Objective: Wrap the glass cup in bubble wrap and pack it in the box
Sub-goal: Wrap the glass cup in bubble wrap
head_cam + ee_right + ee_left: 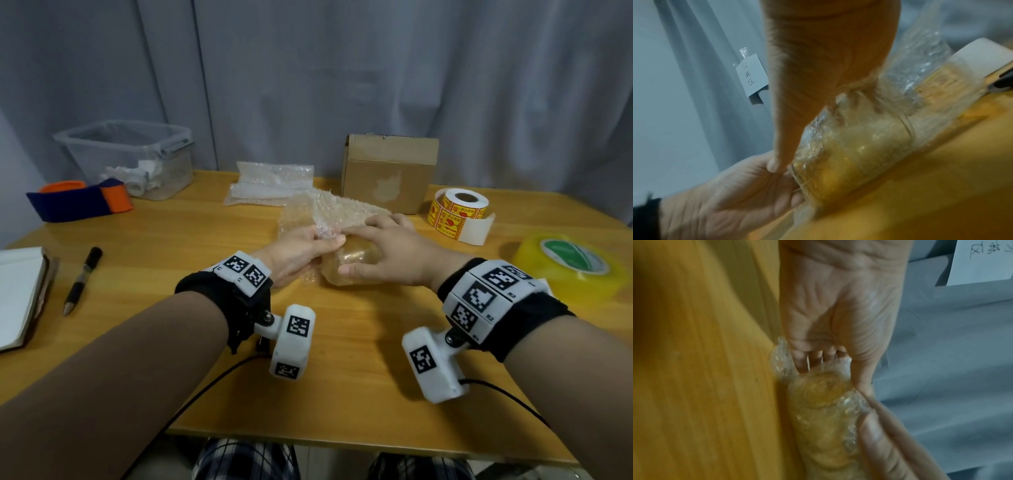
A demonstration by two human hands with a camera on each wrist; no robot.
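Nearest, at the bottom of the head view, the two forearms run up from the lower corners and meet at the frame's centre, where both hands close on one bundle. So the glass cup (356,265) lies on its side on the table (359,377), partly rolled in a sheet of bubble wrap (329,212); its long axis seems to run roughly left to right across the picture, with one round end facing the left palm in the left wrist view.

The left hand (301,253) sits at the left end of the cup, thumb and fingers pinching a gathered edge of the wrap above it. The right hand (390,251) lies over the top of the cup from the right, fingers spread and fairly straight, pressing the wrap down on the glass; its thumb reaches toward the left hand. The hands are nearly touching, one on each side of the bundle.

My reading is that the roll turns away from the body, since the loose wrap spreads out beyond the cup toward the upper centre. Both hands are equally near, though the left holds the free edge.

Farther up, a spare pile of wrap (270,183) lies centre-left, and the cardboard box (388,171) stands just right of centre against the curtain, well apart from the cup, on the right hand's side.
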